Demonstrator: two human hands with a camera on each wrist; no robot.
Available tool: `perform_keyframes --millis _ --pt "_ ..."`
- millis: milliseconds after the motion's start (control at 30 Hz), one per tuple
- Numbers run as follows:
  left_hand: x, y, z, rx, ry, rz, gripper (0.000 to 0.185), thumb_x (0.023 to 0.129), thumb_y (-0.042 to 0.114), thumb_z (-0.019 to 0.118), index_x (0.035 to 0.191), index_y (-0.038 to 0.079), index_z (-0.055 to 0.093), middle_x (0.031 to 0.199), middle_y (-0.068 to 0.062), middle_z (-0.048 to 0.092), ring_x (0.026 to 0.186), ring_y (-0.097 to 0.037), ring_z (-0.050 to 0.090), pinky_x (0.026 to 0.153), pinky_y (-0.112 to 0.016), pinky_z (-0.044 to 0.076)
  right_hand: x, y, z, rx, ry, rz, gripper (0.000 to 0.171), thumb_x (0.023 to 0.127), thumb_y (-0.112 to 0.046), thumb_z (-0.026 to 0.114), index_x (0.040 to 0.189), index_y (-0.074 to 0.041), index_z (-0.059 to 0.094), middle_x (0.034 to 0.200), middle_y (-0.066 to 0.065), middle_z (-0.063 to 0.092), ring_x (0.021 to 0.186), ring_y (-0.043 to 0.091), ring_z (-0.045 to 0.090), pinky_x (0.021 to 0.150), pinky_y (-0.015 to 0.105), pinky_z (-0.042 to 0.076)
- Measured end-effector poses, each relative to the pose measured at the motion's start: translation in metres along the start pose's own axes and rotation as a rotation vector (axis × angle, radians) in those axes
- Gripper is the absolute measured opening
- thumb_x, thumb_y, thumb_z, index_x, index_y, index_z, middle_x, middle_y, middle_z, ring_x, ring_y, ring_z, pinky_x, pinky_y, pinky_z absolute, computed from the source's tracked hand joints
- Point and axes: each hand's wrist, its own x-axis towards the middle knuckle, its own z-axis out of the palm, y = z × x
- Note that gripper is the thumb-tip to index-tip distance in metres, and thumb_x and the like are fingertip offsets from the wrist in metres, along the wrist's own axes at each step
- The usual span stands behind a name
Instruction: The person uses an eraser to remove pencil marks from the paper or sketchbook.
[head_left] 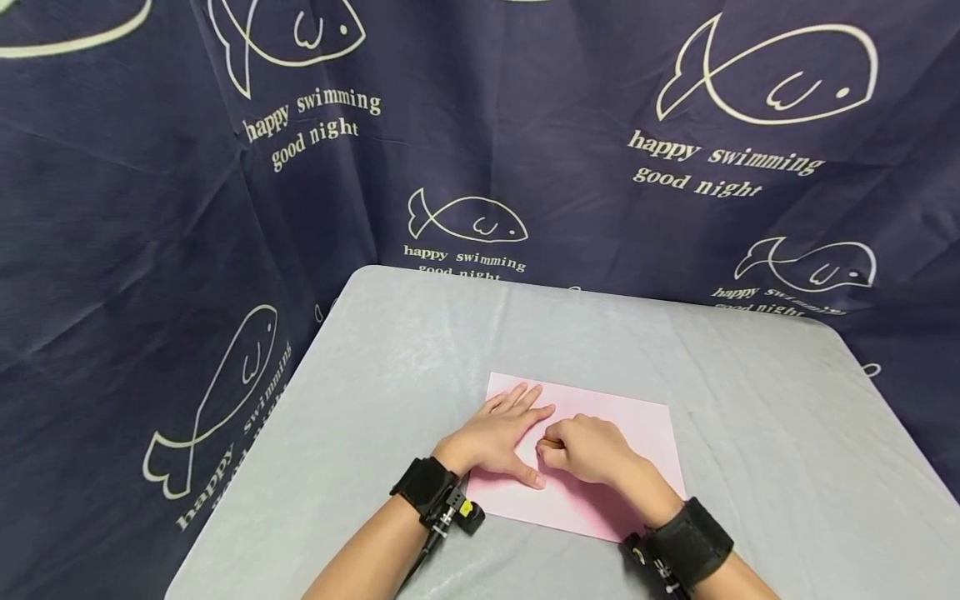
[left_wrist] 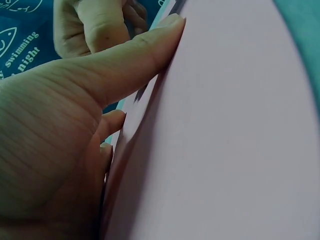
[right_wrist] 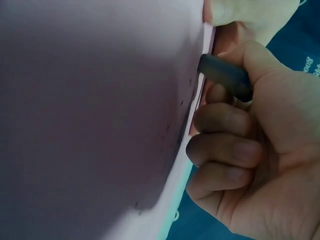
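Fingers of the right hand are curled narrow around a short dark pen-like tool, its tip meeting the pink paper; only the right wrist view shows this tool, pinched between thumb and forefinger, while the head view hides it under the knuckles. What kind of tool it is cannot be told, since just a dark stub shows.

Fingers of the left hand lie straight and spread flat on the paper's far left part, thumb stretched right towards the right hand. From the left wrist view the thumb presses the sheet's surface and two fingertips show under the palm near the paper's edge; the right hand appears beyond it, blurred.

Both hands sit just beside each other, almost touching, over the left half of the paper. The sheet lies flat on the grey desk, near the front edge and about midway left to right. Black wrist straps sit on both forearms, which enter from the near edge; the right forearm is cut off at the frame's bottom. Behind the desk hangs a dark blue cloth printed with fish outlines. Any marks on the paper are too faint to make out.
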Motion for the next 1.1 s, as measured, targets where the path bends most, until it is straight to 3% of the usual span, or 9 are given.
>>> perform_keyframes --millis 300,600,1100 --pt "0.0 0.001 0.0 -0.005 0.001 0.008 0.112 0.076 0.067 0.079 0.164 0.027 0.024 0.175 0.001 0.0 0.162 -0.019 -0.006 0.132 -0.042 0.004 0.0 0.008 0.004 0.058 -0.032 0.049 0.034 0.092 -0.032 0.067 0.063 -0.029 0.049 0.057 -0.016 0.038 0.058 0.005 0.041 0.051 0.027 0.033" --pt "0.0 0.002 -0.001 0.012 0.003 0.003 0.111 0.076 0.066 0.079 0.164 0.027 0.024 0.175 -0.001 0.001 0.162 -0.019 -0.005 0.132 -0.043 0.005 -0.01 0.014 0.0 0.085 -0.027 0.112 0.027 0.091 -0.029 0.068 0.066 -0.03 0.058 0.059 -0.014 0.047 0.06 0.008 0.045 0.052 0.029 0.037" --pt "0.001 0.004 -0.002 0.016 0.008 0.002 0.112 0.075 0.067 0.08 0.164 0.028 0.024 0.175 -0.001 0.002 0.162 -0.02 -0.004 0.132 -0.043 0.004 -0.04 0.04 -0.007 0.123 -0.03 0.165 0.035 0.091 -0.029 0.065 0.06 -0.031 0.05 0.056 -0.017 0.031 0.054 0.001 0.031 0.049 0.022 0.02"
